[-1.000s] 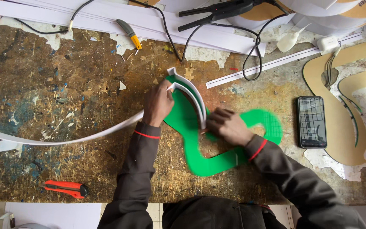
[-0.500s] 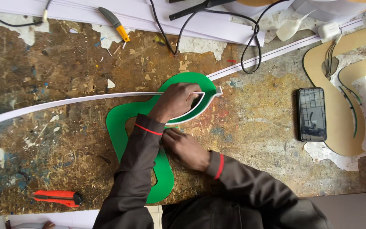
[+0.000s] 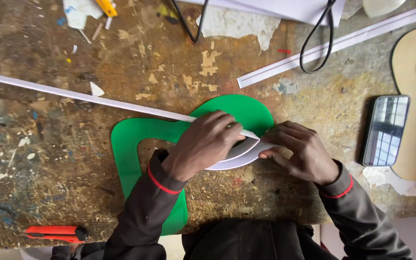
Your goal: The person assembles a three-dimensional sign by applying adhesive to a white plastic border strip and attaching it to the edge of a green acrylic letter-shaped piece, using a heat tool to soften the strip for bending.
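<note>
So both hands pinch the white strip [image 3: 97,99] against the green cutout [image 3: 126,144]: left hand [image 3: 203,142], right hand [image 3: 299,149]. Phone [image 3: 385,130] sits right, red cutter [image 3: 54,233] near-left, black cable [image 3: 314,48] beyond.

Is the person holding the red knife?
No, the red knife lies alone at the table's near edge, while the left hand and right hand press the white strip.

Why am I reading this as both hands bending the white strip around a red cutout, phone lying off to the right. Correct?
Not quite: the cutout is green, not red, as the head view shows. Both hands, left and right, do bend the white strip around it, and the phone lies right.
</note>
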